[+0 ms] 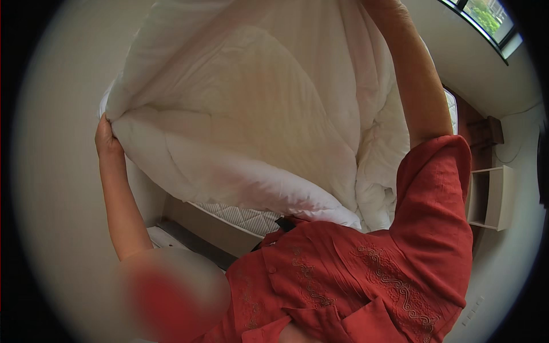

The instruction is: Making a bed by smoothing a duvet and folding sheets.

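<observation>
A large white quilt (257,107) is raised and spread before me, its lower folds hanging close to my red embroidered shirt. At the left, my left hand (106,136) grips a bunched edge of the quilt, with creases fanning out from the fingers. My right arm reaches up to the top rim of the picture, where my right hand (379,3) is only partly in view beside the quilt's upper part; its fingers are hidden or cut off. Below the quilt shows part of a striped, quilted mattress (240,216).
A pale bed side panel (201,227) runs below the mattress. Beside the right wall are a white open shelf unit (491,197) and a dark wooden stool (489,130). A window (489,21) is at the upper right; a plain wall (60,171) stands on the left.
</observation>
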